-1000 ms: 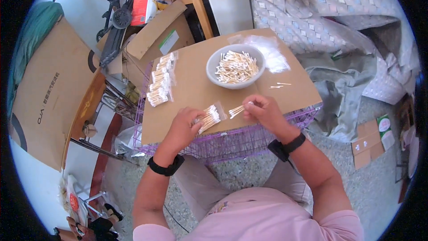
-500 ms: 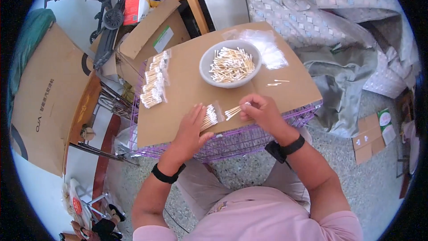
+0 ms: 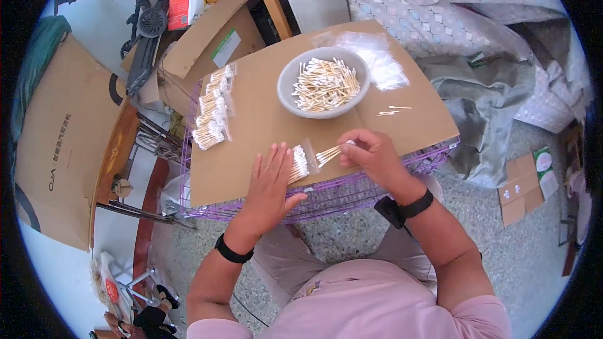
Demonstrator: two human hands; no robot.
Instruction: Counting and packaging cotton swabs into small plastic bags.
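Left hand (image 3: 269, 183) flattened over one packet (image 3: 299, 162) — right hand (image 3: 374, 156) pinching several swabs (image 3: 327, 154)

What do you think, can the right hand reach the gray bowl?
Likely yes: only bare cardboard seems to lie between the right hand and the bowl, though that hand pinches a few swabs.

Pink short-sleeved shirt (image 3: 370, 298) with a small print (image 3: 308, 290); black wristbands (image 3: 230, 251); seemingly grey-beige trousers (image 3: 284, 260).
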